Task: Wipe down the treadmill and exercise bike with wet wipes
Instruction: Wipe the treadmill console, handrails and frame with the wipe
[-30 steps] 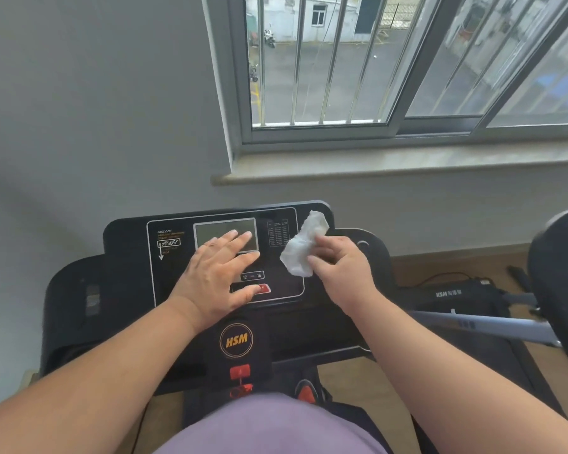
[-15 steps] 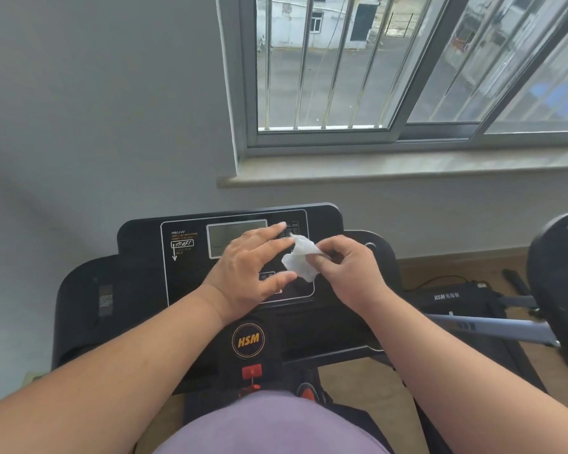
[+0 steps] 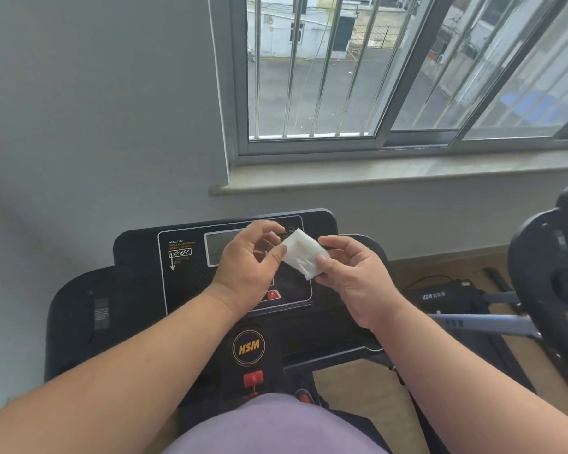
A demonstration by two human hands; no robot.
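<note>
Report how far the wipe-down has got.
Done: nothing visibly; no wet streaks show on the treadmill console. In hand: both hands, left and right, pinch the wet wipe above it. Left: wiping the treadmill and the exercise bike.

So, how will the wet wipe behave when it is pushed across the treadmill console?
The wet wipe is probably floppy: both hands, left hand and right hand, hold it folded. It looks light, and it may bunch up on the console.
</note>
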